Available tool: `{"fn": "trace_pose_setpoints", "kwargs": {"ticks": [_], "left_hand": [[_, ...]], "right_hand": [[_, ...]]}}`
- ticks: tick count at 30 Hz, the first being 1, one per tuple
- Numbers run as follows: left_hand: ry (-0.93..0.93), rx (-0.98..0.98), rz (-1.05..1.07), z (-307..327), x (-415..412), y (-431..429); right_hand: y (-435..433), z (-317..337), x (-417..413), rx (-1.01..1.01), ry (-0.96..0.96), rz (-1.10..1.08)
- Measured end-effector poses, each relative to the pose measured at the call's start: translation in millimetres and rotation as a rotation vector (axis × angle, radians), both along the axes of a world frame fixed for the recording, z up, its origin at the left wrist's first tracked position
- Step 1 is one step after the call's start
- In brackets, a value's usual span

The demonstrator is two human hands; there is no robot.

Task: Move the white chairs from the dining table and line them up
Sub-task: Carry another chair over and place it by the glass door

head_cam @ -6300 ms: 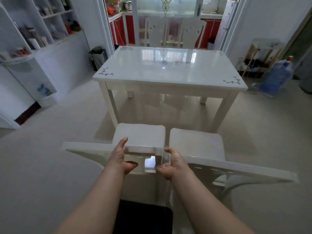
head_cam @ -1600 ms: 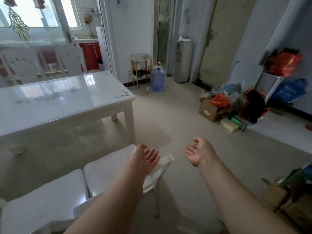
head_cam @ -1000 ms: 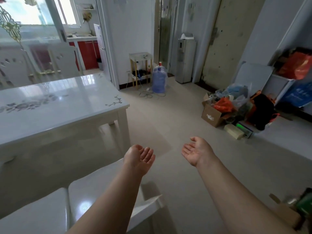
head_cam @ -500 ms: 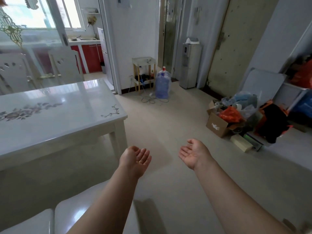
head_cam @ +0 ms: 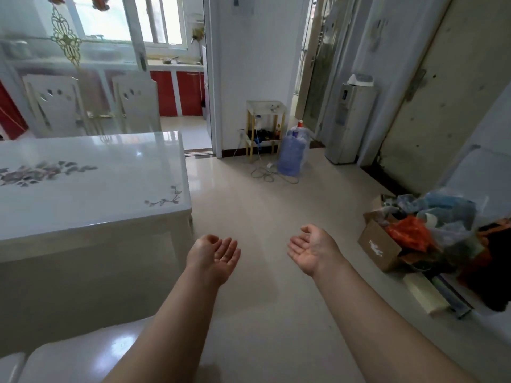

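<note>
Reaching forward over the pale floor (head_cam: 262, 313), both arms are stretched out with the palms turned up. The left hand (head_cam: 214, 257) has its fingers loosely extended and grasps nothing. The right hand (head_cam: 311, 250) is the same, fingers relaxed and free. The two hands are apart from each other and touch no object.

The dining table (head_cam: 83, 189) stands at the left, white and glossy, with a flower print on its top. Its near right corner is just left of the left hand. Two white chairs with cut-out backs stand side by side at the far side of the table, the far left chair (head_cam: 52, 106) and the far right chair (head_cam: 137, 103). Their backs rise above the table edge. At the near left, under the left forearm, is the shiny seat of a near chair (head_cam: 83, 357). A small part of a second seat (head_cam: 8, 366) shows beside it at the left edge.

By the far wall stands a small stand (head_cam: 265, 125), and a blue water bottle (head_cam: 291, 150) is on the floor just right of it, with a grey cable (head_cam: 265, 174) lying in front. Further right is a white water dispenser (head_cam: 351, 120). At the right side a cardboard box (head_cam: 378, 247) and a heap of bags (head_cam: 442, 222) lie on the floor.
</note>
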State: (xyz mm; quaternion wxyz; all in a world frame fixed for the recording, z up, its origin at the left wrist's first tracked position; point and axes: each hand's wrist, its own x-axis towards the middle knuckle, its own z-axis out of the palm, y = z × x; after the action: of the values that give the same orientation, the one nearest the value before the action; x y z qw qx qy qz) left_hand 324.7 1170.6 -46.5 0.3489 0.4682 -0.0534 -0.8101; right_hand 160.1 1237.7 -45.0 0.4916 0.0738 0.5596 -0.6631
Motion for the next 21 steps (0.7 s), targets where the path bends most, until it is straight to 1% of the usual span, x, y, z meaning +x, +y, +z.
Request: {"fn": "trace_pose_setpoints", "kwargs": {"ticks": [4,10,14,21], "left_hand": [[-0.006,-0.004,0.034,1.3,-44.9,-27.3],[0.009,-0.012,0.07,4.3,-103.0,-96.8],[0.021,-0.02,0.087,7.7,-138.2,-167.6],[0.026,-0.054,0.108,33.2,-187.2,-317.8]], "right_hand": [[-33.2,1.3,-47.2,0.001,-0.001,0.039],[-110.4,-0.6,-109.8,-0.007,0.014,0.081],[-184.6,4.4,-144.8,-0.022,0.023,0.104],[-333.9,24.9,-197.4,-0.047,0.034,0.119]]}}
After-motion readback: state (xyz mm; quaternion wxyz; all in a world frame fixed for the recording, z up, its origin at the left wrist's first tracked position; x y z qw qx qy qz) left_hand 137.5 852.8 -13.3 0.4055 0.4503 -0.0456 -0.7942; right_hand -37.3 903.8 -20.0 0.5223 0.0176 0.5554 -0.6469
